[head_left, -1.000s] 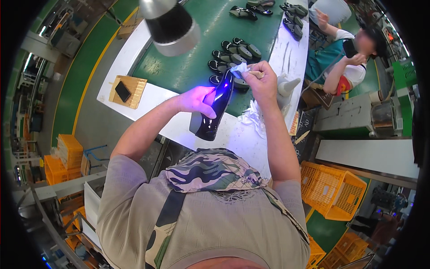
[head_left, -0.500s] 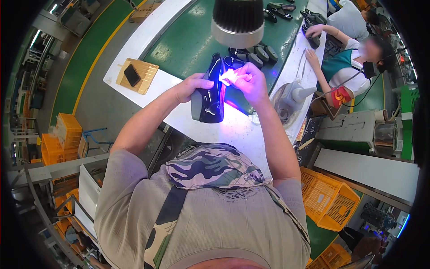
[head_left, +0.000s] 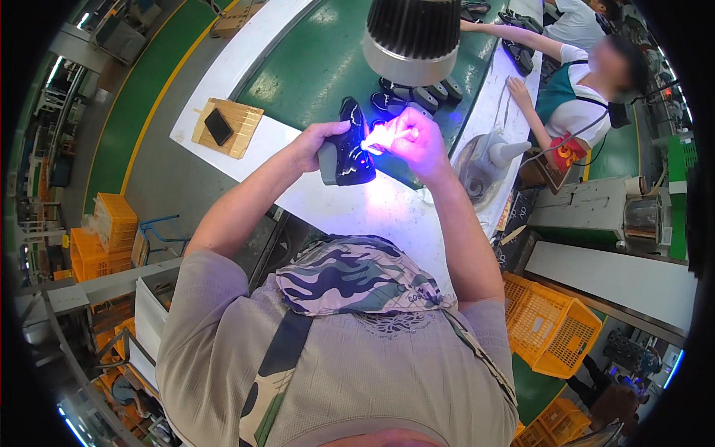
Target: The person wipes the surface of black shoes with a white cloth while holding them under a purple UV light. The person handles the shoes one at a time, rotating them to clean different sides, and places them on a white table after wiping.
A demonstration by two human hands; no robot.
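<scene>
In my left hand (head_left: pixel 319 143) I grip a glossy black shoe (head_left: pixel 353 160) with a grey sole. My thumb lies over its edge, and the sole is turned toward my left. My right hand (head_left: pixel 419 147) pinches a small white wad, like a cloth (head_left: pixel 381 138), against the shoe's right side. Violet-white glare washes out that spot, so the contact is hard to make out. A ribbed black lamp (head_left: pixel 412 33) with a silver rim hangs just beyond my hands.
Several black shoes (head_left: pixel 417 97) rest on the green belt (head_left: pixel 298 89) beyond. On the white ledge, a phone (head_left: pixel 219 127) lies on a tan board (head_left: pixel 242 128). At right are a white bottle (head_left: pixel 500 153) in a tray, a co-worker (head_left: pixel 573 97) and an orange crate (head_left: pixel 551 328).
The shoe has turned in my left hand and looks shorter from here. My right hand and the white wad stay against its side. The co-worker's arm now stretches toward the belt.
</scene>
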